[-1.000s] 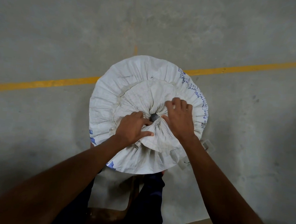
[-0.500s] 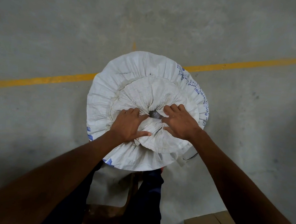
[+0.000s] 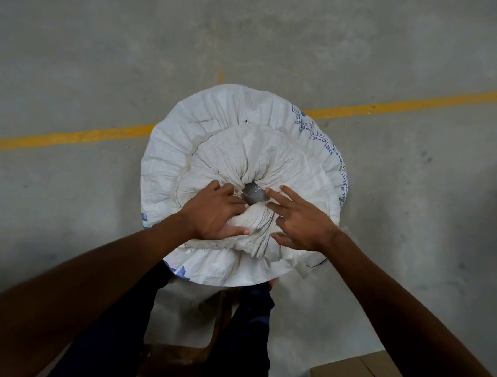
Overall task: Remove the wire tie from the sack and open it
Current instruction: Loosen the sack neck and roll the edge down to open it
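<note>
Both hands sit at the centre of the frame on top of the white woven sack (image 3: 239,130), one on each side of its gathered neck. Left hand (image 3: 211,215) lies palm down, fingers loosely curled over the bunched flap of fabric, thumb stretched along its lower edge; it presses and pinches cloth rather than closing fully. Right hand (image 3: 300,222) is spread, fingers fanned and pointing at the neck, fingertips touching the pleats and gripping nothing.

Between the two hands shows a small dark grey opening (image 3: 253,193) where the pleats converge. A thin dark wire (image 3: 318,262) lies off the sack's lower right edge on the concrete floor (image 3: 75,64); it may be the removed tie, though it is too small to be sure. The sack stands upright in the middle of the picture, across a yellow floor line (image 3: 71,135), with a cardboard box (image 3: 355,375) at the lower right.

The sack looks full and heavy, so it should stay put while worked on. Its woven cloth is soft, crinkly and probably a little slick, and the pleats will likely spring back. The best hold seems to be the rim of the mouth on opposite sides, pulling outward.

Compared with half a second ago, the right hand has gone from curled onto the fabric to spread open, the left thumb has slid lower, and the dark gap at the neck looks wider.
</note>
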### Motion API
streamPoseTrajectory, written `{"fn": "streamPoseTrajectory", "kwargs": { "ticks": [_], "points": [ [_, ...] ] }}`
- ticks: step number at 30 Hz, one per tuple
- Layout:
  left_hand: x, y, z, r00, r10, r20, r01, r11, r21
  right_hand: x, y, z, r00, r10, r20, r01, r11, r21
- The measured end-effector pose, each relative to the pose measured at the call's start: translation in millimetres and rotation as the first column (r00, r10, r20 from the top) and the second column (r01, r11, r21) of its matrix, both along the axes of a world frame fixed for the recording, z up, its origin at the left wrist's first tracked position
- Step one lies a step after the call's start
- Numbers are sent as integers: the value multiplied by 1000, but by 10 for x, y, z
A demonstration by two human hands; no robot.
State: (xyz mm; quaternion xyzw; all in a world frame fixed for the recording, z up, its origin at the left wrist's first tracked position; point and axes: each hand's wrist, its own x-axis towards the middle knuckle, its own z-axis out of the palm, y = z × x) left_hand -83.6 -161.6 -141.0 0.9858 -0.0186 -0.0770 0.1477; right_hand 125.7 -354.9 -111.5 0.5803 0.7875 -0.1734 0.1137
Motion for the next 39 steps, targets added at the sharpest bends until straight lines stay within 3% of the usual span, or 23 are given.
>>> {"fn": "streamPoseTrajectory", "kwargs": {
  "ticks": [5, 10, 15, 20, 24, 27, 31, 39],
  "points": [
    [105, 65, 13, 999, 29, -19, -29, 999, 43, -151, 51, 1, 994, -105, -43, 105, 994, 0],
    [95, 152, -66, 999, 19, -45, -13, 991, 134, -207, 147, -60, 973, -206, 100, 213, 975, -59],
    [0, 215, -137, 993, -57, -99, 79, 969, 235, -218, 165, -93, 983, -106, 148, 114, 993, -44],
    [-34, 221, -102, 993, -117, 0, 115, 982, 152, -254, 109, -105, 998, -45, 44, 42, 997, 64],
    [-29, 289, 18, 974, -218, 54, 215, 975, 64, -279, 84, -120, 997, 42, -67, -47, 996, -81],
    [-58, 395, 79, 945, -309, 102, 306, 951, 44, -316, 77, -110, 980, -61, -189, 14, 971, -238],
    [-68, 530, 134, 908, -413, 70, 410, 911, 51, -380, 85, 53, 926, -220, -306, 156, 963, -221],
    [-202, 849, 179, 916, -400, -26, 401, 912, 86, -508, 36, 247, 879, -408, -245, 255, 838, -483]
  ]
}}
